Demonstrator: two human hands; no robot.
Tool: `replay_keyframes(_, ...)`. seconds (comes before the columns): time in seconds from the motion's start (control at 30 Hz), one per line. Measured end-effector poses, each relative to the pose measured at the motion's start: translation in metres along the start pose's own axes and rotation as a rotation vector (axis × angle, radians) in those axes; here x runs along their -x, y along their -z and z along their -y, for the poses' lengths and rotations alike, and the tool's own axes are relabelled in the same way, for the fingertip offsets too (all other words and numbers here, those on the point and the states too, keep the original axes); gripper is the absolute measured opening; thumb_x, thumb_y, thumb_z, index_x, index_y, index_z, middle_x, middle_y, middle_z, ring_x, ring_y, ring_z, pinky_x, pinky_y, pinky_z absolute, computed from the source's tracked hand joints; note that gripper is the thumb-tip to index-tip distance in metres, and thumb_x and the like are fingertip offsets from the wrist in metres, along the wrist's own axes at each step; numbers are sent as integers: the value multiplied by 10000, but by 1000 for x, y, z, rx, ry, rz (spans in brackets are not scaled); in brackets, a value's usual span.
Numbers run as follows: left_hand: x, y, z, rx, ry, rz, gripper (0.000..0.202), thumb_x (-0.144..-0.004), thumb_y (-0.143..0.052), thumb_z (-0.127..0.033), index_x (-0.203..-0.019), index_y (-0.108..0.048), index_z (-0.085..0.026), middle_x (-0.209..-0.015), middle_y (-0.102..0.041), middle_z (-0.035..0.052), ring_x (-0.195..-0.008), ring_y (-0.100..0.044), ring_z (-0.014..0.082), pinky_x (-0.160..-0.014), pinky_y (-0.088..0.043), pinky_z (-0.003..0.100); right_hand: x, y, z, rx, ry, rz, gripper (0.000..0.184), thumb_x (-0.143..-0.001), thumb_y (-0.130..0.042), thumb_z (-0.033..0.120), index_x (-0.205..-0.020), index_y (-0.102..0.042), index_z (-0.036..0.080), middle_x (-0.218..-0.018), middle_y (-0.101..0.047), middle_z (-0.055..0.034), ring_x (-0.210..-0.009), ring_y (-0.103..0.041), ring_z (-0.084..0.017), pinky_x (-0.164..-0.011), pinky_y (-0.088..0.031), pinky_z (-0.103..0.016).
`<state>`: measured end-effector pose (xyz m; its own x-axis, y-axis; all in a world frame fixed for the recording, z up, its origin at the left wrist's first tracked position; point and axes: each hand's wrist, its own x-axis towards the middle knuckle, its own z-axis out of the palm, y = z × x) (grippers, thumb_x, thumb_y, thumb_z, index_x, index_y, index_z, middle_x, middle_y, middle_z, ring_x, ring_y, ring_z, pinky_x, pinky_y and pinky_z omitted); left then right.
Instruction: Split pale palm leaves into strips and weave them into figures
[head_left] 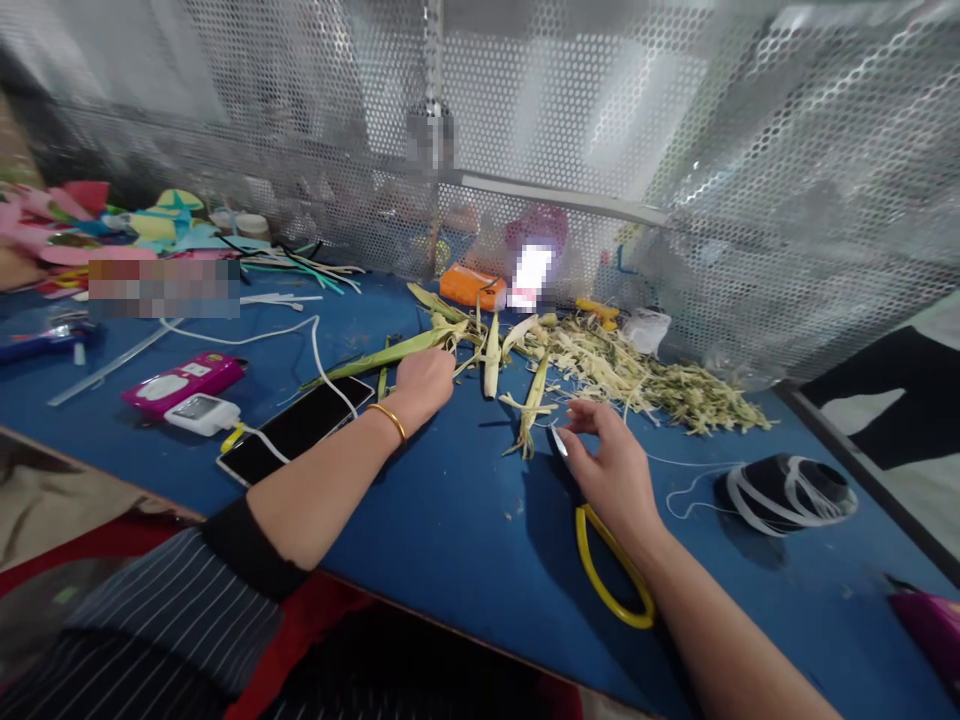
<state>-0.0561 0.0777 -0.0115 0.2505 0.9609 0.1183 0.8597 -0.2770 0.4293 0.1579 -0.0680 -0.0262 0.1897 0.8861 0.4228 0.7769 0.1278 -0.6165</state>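
My left hand, with a gold bangle at the wrist, is closed at the base of some long green-and-cream husk leaves. Its fingertips are hidden behind the hand. Yellow-handled scissors are in my right hand; the handle loop sticks out below the palm, and a silvery point shows by the thumb. The right fingers are curled. Just left of them lies a bundle of pale husk strips, with another husk piece further back.
Cut husk bits are heaped at the back right. A spool of white string stands right. A phone, a white cabled device and a magenta box lie left. An orange packet sits by the perforated metal screen.
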Motion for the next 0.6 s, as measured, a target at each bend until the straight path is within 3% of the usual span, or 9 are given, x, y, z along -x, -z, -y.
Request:
replay_keyframes(0.17, 0, 0, -1, -175, 37, 13, 141, -708, -577, -109, -733, -716, -106, -781, -687, 204, -851, -639, 312, -715, -425, 343, -3, 0, -2, -11, -3, -28, 260, -841, -545, 293, -1080, -571, 194, -986, -658, -102, -898, -645, -252, -773, -479, -389)
replay_keyframes(0.33, 7, 23, -18, -157, -28, -102, 207, -806, -501, -192, -824, -704, -155, -872, -714, 144, -812, -632, 250, -656, -398, 299, -3, 5, -1, -69, 10, -126, 244, -859, -544, 291, -1075, -594, 188, -961, -660, -85, -890, -636, -234, -783, -474, -366)
replay_keyframes(0.37, 9, 28, -25, -61, -73, -144, 191, -805, -512, -216, -797, -698, -168, -840, -718, 113, -773, -622, 227, -632, -388, 284, -3, 7, 0, -90, 24, -165, 221, -868, -539, 294, -1054, -607, 195, -960, -665, -79, -895, -632, -228, -803, -470, -364)
replay_keyframes(0.43, 13, 34, -39, 170, -133, -120, 156, -788, -543, -238, -755, -682, -176, -789, -721, 65, -673, -594, 172, -590, -374, 252, -5, 11, 1, -139, 38, -233, 178, -878, -537, 305, -991, -635, 208, -962, -676, -70, -908, -625, -221, -838, -462, -360)
replay_keyframes(0.6, 17, 25, -75, 633, -248, 104, 122, -782, -565, -255, -776, -650, -168, -726, -716, 35, -493, -516, 107, -511, -365, 229, -22, 16, 11, -381, -133, -174, 196, -800, -634, 371, -873, -693, 199, -854, -703, -51, -817, -622, -215, -791, -468, -354)
